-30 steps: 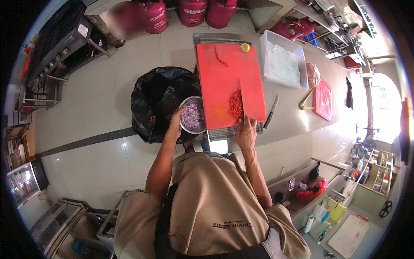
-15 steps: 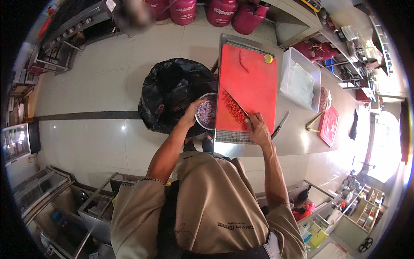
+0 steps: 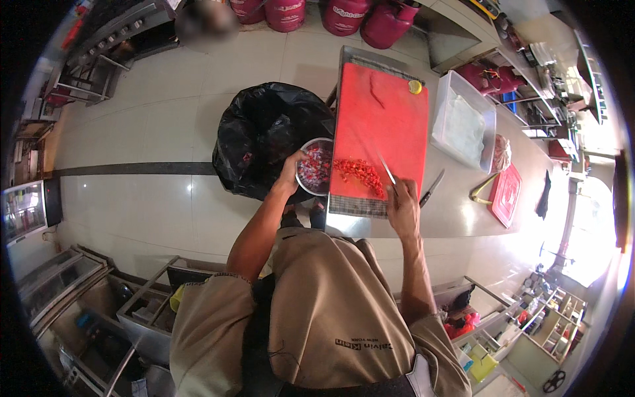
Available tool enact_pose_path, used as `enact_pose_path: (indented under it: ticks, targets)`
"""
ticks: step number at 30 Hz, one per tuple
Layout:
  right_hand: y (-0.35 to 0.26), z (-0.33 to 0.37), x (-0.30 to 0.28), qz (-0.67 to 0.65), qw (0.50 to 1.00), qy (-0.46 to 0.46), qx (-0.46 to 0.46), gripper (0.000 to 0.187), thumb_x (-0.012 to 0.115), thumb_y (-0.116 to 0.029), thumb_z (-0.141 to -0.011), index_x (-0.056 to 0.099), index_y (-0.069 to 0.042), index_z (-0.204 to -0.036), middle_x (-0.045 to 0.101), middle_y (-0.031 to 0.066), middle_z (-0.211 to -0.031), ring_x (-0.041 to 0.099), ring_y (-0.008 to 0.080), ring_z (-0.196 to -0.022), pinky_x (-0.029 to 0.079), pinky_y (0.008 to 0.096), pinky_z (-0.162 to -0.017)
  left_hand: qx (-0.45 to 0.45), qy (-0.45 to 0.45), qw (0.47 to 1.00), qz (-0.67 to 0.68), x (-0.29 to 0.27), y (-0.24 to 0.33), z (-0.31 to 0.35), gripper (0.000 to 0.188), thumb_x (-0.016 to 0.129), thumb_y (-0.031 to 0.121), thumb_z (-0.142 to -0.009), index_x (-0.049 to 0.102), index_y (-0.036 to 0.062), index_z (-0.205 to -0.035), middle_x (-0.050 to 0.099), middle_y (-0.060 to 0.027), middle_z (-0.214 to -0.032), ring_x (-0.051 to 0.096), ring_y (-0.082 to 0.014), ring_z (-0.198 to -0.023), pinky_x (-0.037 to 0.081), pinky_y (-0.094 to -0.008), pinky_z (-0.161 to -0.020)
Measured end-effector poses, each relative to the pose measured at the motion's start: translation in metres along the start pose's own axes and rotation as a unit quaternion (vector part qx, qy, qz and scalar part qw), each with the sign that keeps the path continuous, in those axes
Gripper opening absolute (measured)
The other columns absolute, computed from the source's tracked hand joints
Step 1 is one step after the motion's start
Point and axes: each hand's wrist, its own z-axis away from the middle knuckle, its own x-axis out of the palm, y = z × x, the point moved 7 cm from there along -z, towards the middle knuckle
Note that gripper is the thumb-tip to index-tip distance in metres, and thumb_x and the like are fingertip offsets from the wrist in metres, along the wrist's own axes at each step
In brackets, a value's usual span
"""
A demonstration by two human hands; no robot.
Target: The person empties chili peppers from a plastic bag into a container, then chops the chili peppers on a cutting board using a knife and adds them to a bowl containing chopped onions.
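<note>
A red cutting board [image 3: 380, 119] lies on a steel counter [image 3: 456, 212]. A streak of chopped red pieces [image 3: 359, 172] runs across its near part toward the left edge. My right hand [image 3: 402, 205] grips a knife [image 3: 386, 169] whose blade rests on the board just right of the pieces. My left hand [image 3: 290, 173] holds a round metal bowl [image 3: 315, 167] at the board's left edge; the bowl holds chopped red and pale bits.
A black bin bag [image 3: 268, 135] gapes on the floor left of the counter. A second knife [image 3: 431, 188], a clear plastic tub [image 3: 463, 122], a small red board [image 3: 506, 195] and a lime half [image 3: 415, 87] lie around. Red gas cylinders [image 3: 344, 12] stand beyond.
The red pile was bunched at the board's right side; now it is spread leftward toward the bowl. My right hand and the knife have shifted with it. The view has swung.
</note>
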Motion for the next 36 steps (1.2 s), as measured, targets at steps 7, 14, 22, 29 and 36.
enact_pose_path:
  ticks: [7,14,22,29,36]
  targets:
    - [0.065,0.113,0.05,-0.012,0.972,0.132,0.195,0.043,0.058,-0.011,-0.102,0.052,0.004,-0.142,0.052,0.0281,-0.121,0.057,0.0433,-0.107,0.052,0.0479,-0.092,-0.011,0.026,0.999,-0.023,0.012,-0.005,0.021,0.043,0.061,0.028,-0.085,0.067,0.0036,-0.119,0.074,-0.0131,-0.11,0.072,-0.0282,-0.097,0.057,-0.0438,-0.095]
    - [0.004,0.076,0.079,-0.063,0.966,0.124,0.218,0.047,0.057,-0.014,-0.104,0.046,-0.001,-0.147,0.05,0.0297,-0.122,0.06,0.0473,-0.105,0.052,0.0527,-0.089,-0.015,0.025,0.999,-0.034,0.007,-0.008,0.018,0.043,0.062,0.03,-0.084,0.067,0.0043,-0.119,0.074,-0.0132,-0.11,0.072,-0.029,-0.1,0.057,-0.0454,-0.095]
    - [-0.015,0.041,0.076,-0.022,0.993,0.115,0.026,0.043,0.058,-0.01,-0.101,0.054,-0.003,-0.143,0.054,0.0309,-0.12,0.06,0.0492,-0.108,0.054,0.0554,-0.089,-0.022,0.021,0.999,-0.018,0.01,-0.012,0.007,0.042,0.064,0.032,-0.089,0.068,0.0042,-0.121,0.074,-0.0141,-0.114,0.072,-0.0291,-0.103,0.056,-0.0461,-0.098]
    - [-0.015,0.017,0.087,-0.047,0.999,-0.015,0.016,0.042,0.06,-0.007,-0.098,0.059,-0.004,-0.141,0.057,0.0255,-0.121,0.065,0.0462,-0.102,0.057,0.052,-0.083,-0.023,-0.024,0.999,-0.017,0.016,-0.008,0.004,0.042,0.062,0.034,-0.097,0.067,0.0055,-0.127,0.075,-0.0117,-0.119,0.072,-0.027,-0.108,0.056,-0.0428,-0.099]
    - [-0.047,-0.018,0.078,0.001,0.987,-0.124,-0.098,0.037,0.062,-0.003,-0.097,0.065,-0.002,-0.134,0.06,0.0185,-0.119,0.067,0.0383,-0.101,0.056,0.0457,-0.08,0.007,-0.038,0.999,-0.022,0.025,0.006,0.015,0.041,0.058,0.034,-0.102,0.066,0.0043,-0.128,0.075,-0.0117,-0.12,0.073,-0.0253,-0.109,0.058,-0.0412,-0.098]
